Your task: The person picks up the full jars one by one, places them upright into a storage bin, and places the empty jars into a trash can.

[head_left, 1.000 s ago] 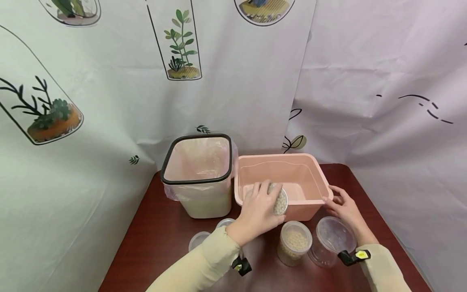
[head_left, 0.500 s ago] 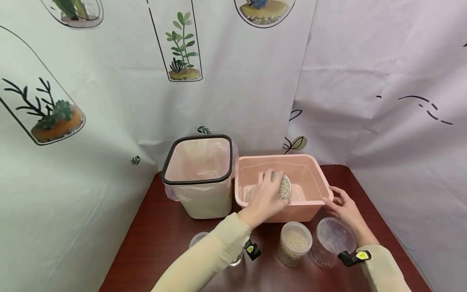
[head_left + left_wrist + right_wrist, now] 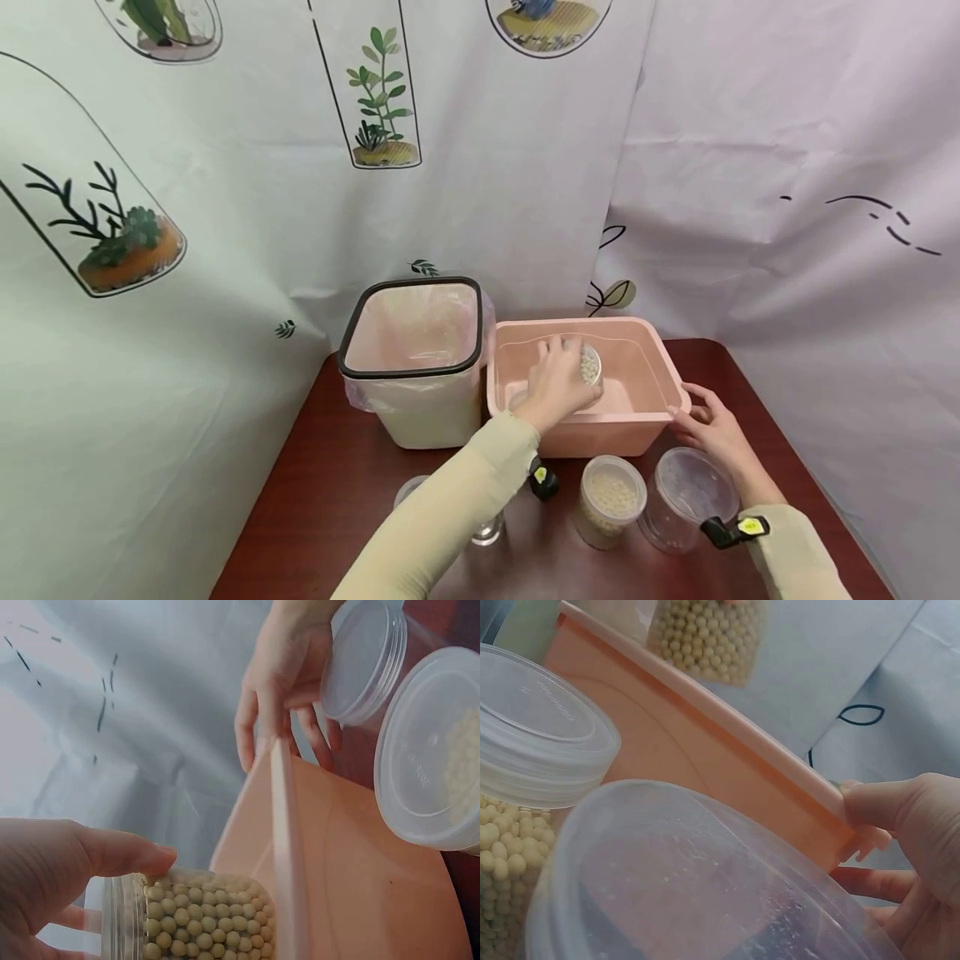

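Note:
My left hand (image 3: 558,382) grips a clear jar of round pale beans (image 3: 592,365) over the pink basin (image 3: 600,431). In the left wrist view the jar (image 3: 210,919) lies sideways beside the basin's rim, thumb along its upper side and fingers round the lid end. At the basin's right front corner, my right hand (image 3: 716,429) holds the rim, as the right wrist view also shows, with the thumb (image 3: 877,804) on top and fingers below. Close in front of the basin stand a lidded jar of beans (image 3: 611,497) and a clear lidded jar (image 3: 692,492).
Left of the basin stands a pale bin (image 3: 427,421) with a black rim and plastic liner. Partly hidden by my left sleeve are another clear lid (image 3: 408,489) and a clear jar base (image 3: 487,531). A printed white curtain (image 3: 510,217) hangs behind the dark red table (image 3: 292,500).
My left hand has carried the jar of beans forward and slightly right, farther over the basin. My right hand keeps its hold on the rim.

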`<state>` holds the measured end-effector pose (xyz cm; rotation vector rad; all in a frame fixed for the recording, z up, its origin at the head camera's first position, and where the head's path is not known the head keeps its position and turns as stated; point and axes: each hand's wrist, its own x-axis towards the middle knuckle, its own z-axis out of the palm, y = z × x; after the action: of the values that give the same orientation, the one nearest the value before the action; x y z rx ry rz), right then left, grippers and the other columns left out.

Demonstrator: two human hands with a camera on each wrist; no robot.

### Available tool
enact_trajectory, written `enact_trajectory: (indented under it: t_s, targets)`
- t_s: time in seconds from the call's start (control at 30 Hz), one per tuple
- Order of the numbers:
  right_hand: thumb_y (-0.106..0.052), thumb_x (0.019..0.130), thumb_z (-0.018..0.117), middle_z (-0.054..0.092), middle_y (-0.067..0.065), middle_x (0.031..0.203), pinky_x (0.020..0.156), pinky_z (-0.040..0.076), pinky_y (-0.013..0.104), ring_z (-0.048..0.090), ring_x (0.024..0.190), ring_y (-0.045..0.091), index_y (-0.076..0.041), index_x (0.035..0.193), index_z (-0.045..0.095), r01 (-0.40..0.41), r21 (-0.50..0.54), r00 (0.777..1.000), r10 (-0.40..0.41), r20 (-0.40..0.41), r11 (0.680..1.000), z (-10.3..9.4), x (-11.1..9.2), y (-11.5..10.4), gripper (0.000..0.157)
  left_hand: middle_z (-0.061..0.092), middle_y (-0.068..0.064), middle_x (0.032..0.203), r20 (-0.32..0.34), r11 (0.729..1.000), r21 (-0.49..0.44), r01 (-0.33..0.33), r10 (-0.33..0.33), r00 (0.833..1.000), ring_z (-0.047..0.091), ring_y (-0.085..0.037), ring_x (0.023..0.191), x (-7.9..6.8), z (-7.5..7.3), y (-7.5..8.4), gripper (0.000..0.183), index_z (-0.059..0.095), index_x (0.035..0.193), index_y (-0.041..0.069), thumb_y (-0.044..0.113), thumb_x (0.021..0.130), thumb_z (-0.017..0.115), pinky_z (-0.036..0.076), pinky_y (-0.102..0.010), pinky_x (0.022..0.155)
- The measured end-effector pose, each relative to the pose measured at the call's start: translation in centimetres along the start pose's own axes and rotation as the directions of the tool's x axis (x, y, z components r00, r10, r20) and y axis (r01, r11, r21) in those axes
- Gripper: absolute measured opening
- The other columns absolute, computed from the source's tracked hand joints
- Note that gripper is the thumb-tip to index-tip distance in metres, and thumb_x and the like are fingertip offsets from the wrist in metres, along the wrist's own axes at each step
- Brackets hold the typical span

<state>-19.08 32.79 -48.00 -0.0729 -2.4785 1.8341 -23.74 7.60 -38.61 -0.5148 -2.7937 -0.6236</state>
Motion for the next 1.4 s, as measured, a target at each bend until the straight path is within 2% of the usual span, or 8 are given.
enact_trajectory:
  t_s: [0.17,0.37,0.5,0.8,0.87,1.1,1.23,1.4]
  targets:
    - [-0.023,0.091,0.061,0.052,0.033,0.117,0.072,0.053,0.036,0.066,0.084,0.017,-0.002,0.141,0.023,-0.003,-0.012,1.000,0.003,0.004,1.000,-0.2,0.0,0.1,0.067,0.048,-0.007,0.109,0.011,0.999,0.014,0.051,-0.051,0.999,0.046,-0.023,0.100,0.8,1.4,0.1,0.074,0.051,0.123,0.018,0.043,0.061,0.082,0.048,-0.034,0.060]
    - [-0.023,0.092,0.060,0.049,0.036,0.120,0.072,0.053,0.038,0.066,0.086,0.019,-0.003,0.142,0.023,-0.003,-0.022,1.000,0.003,0.002,1.000,-0.3,0.1,-0.1,0.066,0.049,-0.006,0.104,0.028,0.997,0.023,0.067,-0.067,0.997,0.046,-0.022,0.097,1.1,2.6,0.1,0.073,0.052,0.121,0.017,0.046,0.061,0.083,0.048,-0.033,0.060]
    - [-0.024,0.091,0.061,0.052,0.033,0.117,0.073,0.053,0.038,0.066,0.086,0.020,-0.002,0.142,0.023,0.001,-0.011,1.000,-0.001,0.006,1.000,-0.4,0.1,-0.1,0.067,0.048,-0.006,0.106,0.059,0.996,0.028,0.086,-0.088,0.994,0.045,-0.022,0.099,1.1,3.5,0.0,0.074,0.050,0.122,0.018,0.048,0.062,0.081,0.047,-0.031,0.062]
    - [-0.027,0.091,0.061,0.052,0.032,0.117,0.074,0.053,0.039,0.066,0.087,0.021,-0.004,0.143,0.023,-0.004,-0.003,1.000,0.004,0.007,1.000,-0.2,0.0,0.1,0.068,0.048,-0.006,0.110,0.118,0.994,0.073,0.080,-0.089,0.989,0.044,-0.023,0.103,1.2,5.5,-0.4,0.076,0.051,0.123,0.019,0.050,0.061,0.082,0.046,-0.030,0.059]
    - [-0.027,0.091,0.061,0.052,0.032,0.117,0.074,0.053,0.039,0.066,0.087,0.022,-0.004,0.143,0.023,-0.005,-0.002,1.000,0.005,0.006,1.000,-0.1,-0.1,0.2,0.068,0.048,-0.005,0.111,0.147,0.994,0.069,0.088,-0.098,0.984,0.044,-0.023,0.104,1.1,5.8,-0.6,0.076,0.051,0.123,0.021,0.049,0.060,0.083,0.046,-0.030,0.060]
    - [-0.025,0.091,0.061,0.051,0.033,0.117,0.072,0.053,0.034,0.065,0.080,0.008,-0.004,0.143,0.022,-0.008,0.011,1.000,0.008,0.008,1.000,-0.2,-0.2,0.0,0.068,0.050,-0.003,0.117,0.252,0.990,-0.022,0.137,-0.127,0.959,0.045,-0.021,0.107,1.4,6.8,-1.6,0.075,0.053,0.128,0.025,0.044,0.062,0.084,0.046,-0.033,0.068]
    - [-0.026,0.091,0.061,0.052,0.033,0.116,0.072,0.053,0.036,0.066,0.083,0.015,-0.004,0.143,0.023,0.001,0.013,1.000,-0.001,0.003,1.000,-0.3,-0.1,0.1,0.068,0.050,-0.002,0.116,0.294,0.986,-0.053,0.157,-0.135,0.946,0.044,-0.020,0.106,1.7,6.7,-1.7,0.067,0.055,0.125,0.024,0.036,0.065,0.082,0.044,-0.034,0.069]
    - [-0.027,0.091,0.061,0.054,0.031,0.114,0.074,0.053,0.038,0.066,0.088,0.023,-0.004,0.143,0.023,-0.005,0.014,1.000,0.005,0.009,1.000,-0.2,-0.2,0.2,0.068,0.052,-0.002,0.113,0.330,0.990,-0.053,0.129,-0.104,0.938,0.045,-0.022,0.108,1.9,6.8,-1.9,0.059,0.058,0.122,0.021,0.033,0.068,0.079,0.045,-0.035,0.072]
